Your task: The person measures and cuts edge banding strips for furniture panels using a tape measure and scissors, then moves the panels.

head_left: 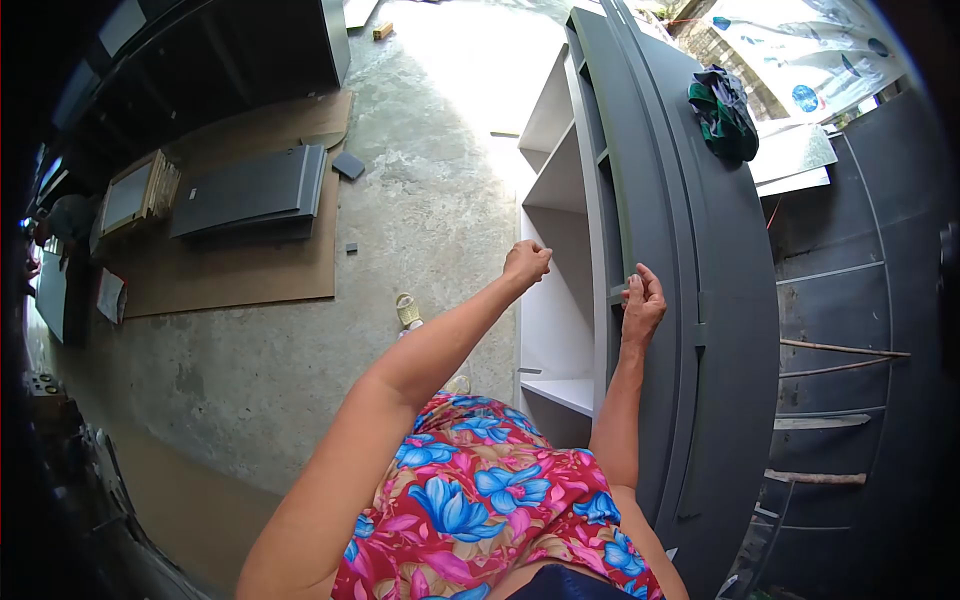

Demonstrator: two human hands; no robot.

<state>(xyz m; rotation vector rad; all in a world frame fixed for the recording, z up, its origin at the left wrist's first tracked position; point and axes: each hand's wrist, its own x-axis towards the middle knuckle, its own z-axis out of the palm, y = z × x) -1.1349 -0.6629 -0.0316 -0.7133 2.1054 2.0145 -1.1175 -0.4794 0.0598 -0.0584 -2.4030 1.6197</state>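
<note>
My left hand [527,263] is closed, thumb against fingers, in front of the white shelving inside a tall cabinet [558,300]. Whatever its fingers hold, if anything, is too small to make out. Close by on the right, my right hand [643,303] is raised at the inner edge of a long dark grey panel [665,200]. Its fingers are curled in towards the thumb, and I cannot make out what lies between them. A thin greenish edge [622,190] runs along the panel down to this hand.
Dark green cloth [725,115] lies on the grey surface at right. Grey boards [250,195] are stacked on cardboard [230,285] on the left. A small dark block [351,249] lies on the concrete floor [430,190]. Wooden sticks [840,347] are beyond the cabinet.
</note>
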